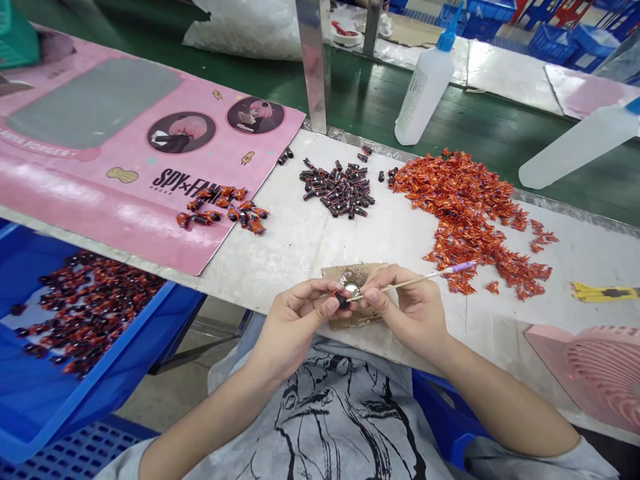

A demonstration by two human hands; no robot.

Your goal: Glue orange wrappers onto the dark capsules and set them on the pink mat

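My left hand [295,317] pinches a small black piece with an orange tip [342,299] at the table's near edge. My right hand [407,303] is closed on a thin stick with a purple end [435,275] and touches its tip to that piece. Both hands hover over a brown cardboard scrap [350,277] with a small glue dab. Farther back lie a pile of black pieces [340,187], a wide heap of orange parts [465,213], and a small group of joined black-and-orange pieces [225,208] on a pink printed sheet [125,133].
A blue crate [30,393] at the left holds several finished pieces. Two white squeeze bottles [425,87] [580,143] lean on the green belt behind. A pink fan [600,373] and a yellow tool [600,291] sit at the right. A metal post [314,63] stands mid-table.
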